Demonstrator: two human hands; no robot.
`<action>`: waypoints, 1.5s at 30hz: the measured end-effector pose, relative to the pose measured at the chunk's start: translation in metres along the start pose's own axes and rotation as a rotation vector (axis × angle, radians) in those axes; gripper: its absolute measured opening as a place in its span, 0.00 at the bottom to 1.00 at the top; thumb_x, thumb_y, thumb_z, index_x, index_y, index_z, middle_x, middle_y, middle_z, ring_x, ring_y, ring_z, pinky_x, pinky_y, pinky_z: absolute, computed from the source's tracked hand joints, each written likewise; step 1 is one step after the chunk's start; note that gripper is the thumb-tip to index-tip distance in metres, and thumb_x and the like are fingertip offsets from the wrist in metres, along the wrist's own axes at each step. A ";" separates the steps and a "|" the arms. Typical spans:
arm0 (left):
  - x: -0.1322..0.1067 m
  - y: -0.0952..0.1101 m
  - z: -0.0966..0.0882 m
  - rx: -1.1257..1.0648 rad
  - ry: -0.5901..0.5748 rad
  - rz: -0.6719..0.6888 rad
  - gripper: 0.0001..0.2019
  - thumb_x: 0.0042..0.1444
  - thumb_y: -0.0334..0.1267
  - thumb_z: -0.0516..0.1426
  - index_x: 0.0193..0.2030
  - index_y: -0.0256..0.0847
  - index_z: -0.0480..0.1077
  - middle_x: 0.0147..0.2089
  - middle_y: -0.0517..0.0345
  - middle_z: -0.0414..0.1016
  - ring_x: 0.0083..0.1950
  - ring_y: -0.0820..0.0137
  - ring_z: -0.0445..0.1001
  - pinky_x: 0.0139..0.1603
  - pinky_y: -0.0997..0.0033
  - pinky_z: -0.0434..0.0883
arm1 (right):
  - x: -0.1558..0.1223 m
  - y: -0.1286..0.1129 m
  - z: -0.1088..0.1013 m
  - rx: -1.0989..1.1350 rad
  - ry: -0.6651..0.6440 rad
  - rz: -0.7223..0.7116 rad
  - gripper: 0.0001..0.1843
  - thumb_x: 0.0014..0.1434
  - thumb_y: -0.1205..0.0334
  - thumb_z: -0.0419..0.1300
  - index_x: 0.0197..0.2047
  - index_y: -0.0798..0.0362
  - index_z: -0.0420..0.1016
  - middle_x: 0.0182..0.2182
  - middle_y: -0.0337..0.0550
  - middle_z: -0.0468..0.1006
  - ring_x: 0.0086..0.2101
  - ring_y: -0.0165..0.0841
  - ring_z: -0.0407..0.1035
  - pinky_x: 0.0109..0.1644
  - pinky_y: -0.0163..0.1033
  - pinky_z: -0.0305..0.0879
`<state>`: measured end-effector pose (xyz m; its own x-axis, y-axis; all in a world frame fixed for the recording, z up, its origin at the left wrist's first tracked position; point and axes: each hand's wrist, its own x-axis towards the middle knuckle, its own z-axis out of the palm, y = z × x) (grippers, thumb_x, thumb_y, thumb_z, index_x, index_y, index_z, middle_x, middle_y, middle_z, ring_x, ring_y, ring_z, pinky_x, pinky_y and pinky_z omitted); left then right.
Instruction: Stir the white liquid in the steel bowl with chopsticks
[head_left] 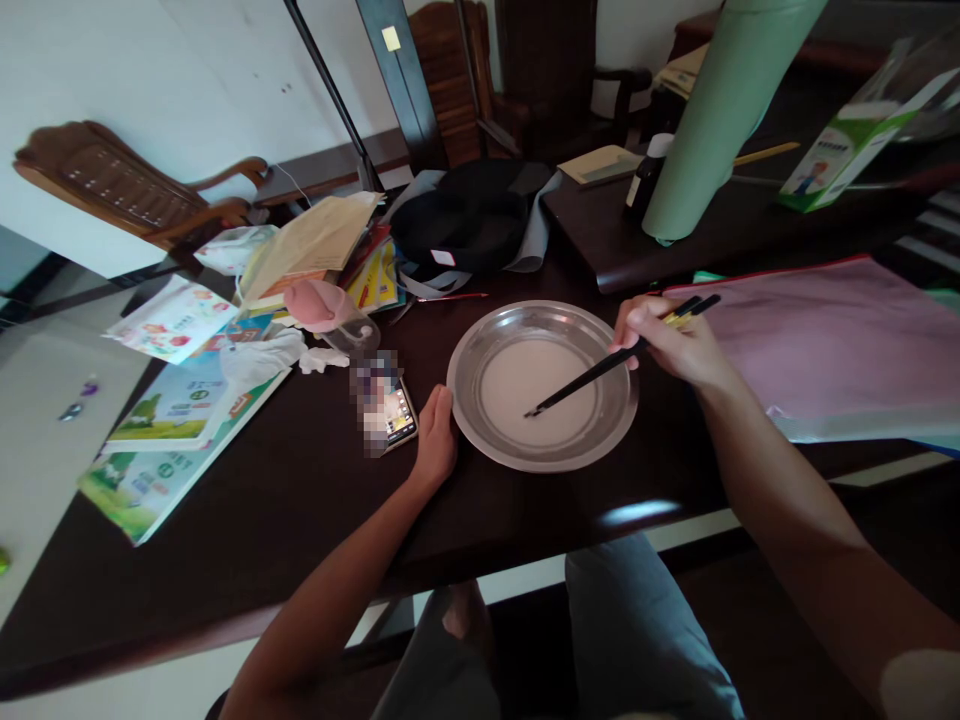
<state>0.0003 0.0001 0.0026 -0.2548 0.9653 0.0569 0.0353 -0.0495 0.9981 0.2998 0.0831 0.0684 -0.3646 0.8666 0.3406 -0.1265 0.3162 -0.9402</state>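
A round metal basin (480, 340) with pale milky liquid sits on the dark wooden table (300, 500). My right hand (671, 340) is closed round a pair of black chopsticks (600, 372), whose tips dip into the liquid near the basin's middle. My left hand (435, 435) rests against the basin's left rim, fingers curled along it. A phone (390, 408) lies just left of that hand.
Books and leaflets (180, 410) clutter the table's left side, with a pink object (315, 303) and a black bag (465, 225) behind. A pink plastic folder (832, 340) lies at right, a green roll (712, 120) and dark bottle (646, 175) beyond. Wooden chairs stand at the back.
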 end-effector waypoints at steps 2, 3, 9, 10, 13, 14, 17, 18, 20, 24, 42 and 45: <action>0.000 0.001 0.000 -0.006 -0.002 -0.006 0.24 0.57 0.60 0.55 0.24 0.42 0.58 0.24 0.65 0.53 0.26 0.74 0.51 0.27 0.73 0.58 | 0.000 -0.001 0.002 -0.063 -0.024 0.003 0.16 0.62 0.53 0.61 0.27 0.53 0.76 0.26 0.41 0.77 0.21 0.26 0.70 0.23 0.34 0.65; 0.000 0.001 0.000 -0.010 -0.002 -0.011 0.24 0.57 0.60 0.55 0.24 0.42 0.58 0.24 0.65 0.52 0.26 0.74 0.51 0.27 0.73 0.58 | 0.001 -0.001 0.003 -0.087 -0.001 -0.013 0.16 0.61 0.53 0.61 0.27 0.53 0.76 0.25 0.41 0.77 0.21 0.26 0.70 0.24 0.34 0.66; 0.000 0.000 0.000 -0.029 -0.004 -0.017 0.24 0.56 0.61 0.55 0.25 0.42 0.59 0.25 0.65 0.54 0.26 0.74 0.51 0.27 0.72 0.58 | 0.003 0.001 -0.002 0.022 0.165 -0.071 0.19 0.62 0.54 0.61 0.22 0.53 0.73 0.20 0.38 0.74 0.16 0.24 0.63 0.18 0.33 0.56; 0.000 0.000 0.000 -0.024 -0.002 -0.015 0.24 0.56 0.61 0.55 0.25 0.42 0.58 0.25 0.65 0.53 0.26 0.73 0.51 0.27 0.72 0.58 | 0.002 0.002 -0.002 0.032 0.133 -0.050 0.19 0.62 0.54 0.61 0.22 0.53 0.73 0.20 0.38 0.75 0.16 0.25 0.64 0.18 0.34 0.56; 0.000 -0.001 -0.001 -0.006 -0.001 -0.007 0.24 0.57 0.61 0.54 0.24 0.42 0.58 0.25 0.65 0.53 0.26 0.73 0.51 0.28 0.71 0.58 | 0.001 0.002 0.001 -0.013 0.037 0.008 0.17 0.61 0.52 0.61 0.25 0.52 0.75 0.25 0.40 0.77 0.20 0.27 0.69 0.22 0.34 0.64; 0.000 -0.002 -0.001 -0.005 -0.002 -0.008 0.24 0.57 0.61 0.55 0.24 0.42 0.58 0.25 0.65 0.53 0.26 0.73 0.51 0.28 0.71 0.58 | 0.001 0.001 0.001 -0.038 0.037 0.007 0.16 0.60 0.52 0.62 0.26 0.52 0.76 0.25 0.41 0.77 0.21 0.27 0.70 0.24 0.35 0.65; 0.001 -0.003 -0.001 -0.022 -0.008 -0.020 0.24 0.57 0.61 0.55 0.25 0.42 0.58 0.25 0.65 0.53 0.27 0.73 0.51 0.28 0.71 0.57 | 0.003 -0.001 0.000 -0.056 0.131 -0.058 0.17 0.60 0.52 0.62 0.24 0.52 0.75 0.23 0.41 0.76 0.19 0.26 0.67 0.23 0.35 0.64; 0.001 -0.003 -0.002 -0.029 -0.009 -0.023 0.24 0.57 0.61 0.55 0.25 0.42 0.59 0.25 0.65 0.53 0.27 0.73 0.51 0.29 0.72 0.57 | 0.003 -0.001 -0.001 -0.040 0.170 -0.078 0.17 0.60 0.52 0.62 0.23 0.52 0.75 0.22 0.40 0.75 0.18 0.25 0.66 0.21 0.34 0.61; 0.001 -0.003 -0.002 -0.025 -0.009 -0.021 0.24 0.57 0.61 0.55 0.25 0.42 0.59 0.26 0.65 0.53 0.27 0.73 0.51 0.29 0.72 0.57 | 0.003 0.000 -0.002 0.007 0.198 -0.092 0.19 0.61 0.53 0.62 0.21 0.53 0.73 0.20 0.39 0.74 0.16 0.24 0.63 0.18 0.34 0.56; 0.000 -0.001 -0.001 -0.006 -0.008 -0.018 0.24 0.57 0.61 0.54 0.24 0.43 0.58 0.25 0.65 0.52 0.26 0.73 0.50 0.27 0.71 0.57 | 0.002 0.001 0.001 0.011 0.044 -0.020 0.17 0.61 0.52 0.61 0.24 0.53 0.74 0.23 0.39 0.76 0.18 0.25 0.67 0.20 0.34 0.60; 0.000 -0.003 -0.001 -0.066 -0.025 -0.027 0.23 0.59 0.58 0.55 0.25 0.42 0.58 0.25 0.66 0.53 0.27 0.74 0.50 0.28 0.73 0.57 | 0.004 -0.001 0.002 -0.064 0.170 -0.068 0.18 0.59 0.49 0.63 0.24 0.53 0.74 0.23 0.40 0.77 0.19 0.24 0.67 0.22 0.33 0.63; -0.001 0.001 0.001 -0.049 -0.019 -0.032 0.24 0.58 0.60 0.54 0.25 0.42 0.58 0.25 0.66 0.53 0.26 0.74 0.50 0.28 0.72 0.58 | 0.005 -0.001 -0.002 0.004 0.248 -0.079 0.21 0.59 0.50 0.63 0.20 0.52 0.71 0.19 0.39 0.74 0.14 0.24 0.61 0.16 0.34 0.53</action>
<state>0.0015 -0.0004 0.0037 -0.2370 0.9712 0.0250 -0.0196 -0.0306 0.9993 0.3005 0.0876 0.0710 -0.1160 0.9075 0.4038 -0.1494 0.3860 -0.9103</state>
